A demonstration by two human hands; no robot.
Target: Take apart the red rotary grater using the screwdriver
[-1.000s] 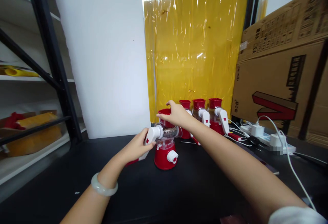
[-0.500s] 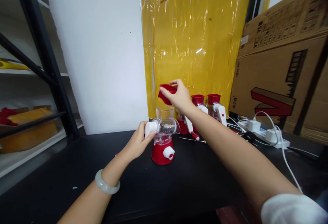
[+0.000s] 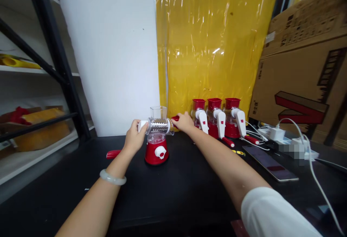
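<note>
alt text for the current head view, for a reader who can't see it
A person's left hand grips the white crank of a red-based rotary drum grater on a black table, while the right hand holds a red part to its right. Three similar graters stand farther right, near a smartphone and a large cardboard box.

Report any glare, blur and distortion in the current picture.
Head view: glare streaks the yellow curtain; head view: the carton at right leans and looks stretched, its smallest print too soft to read; head view: pixelation covers part of the power strip; head view: holes in the grater's drum can be made out.
</note>
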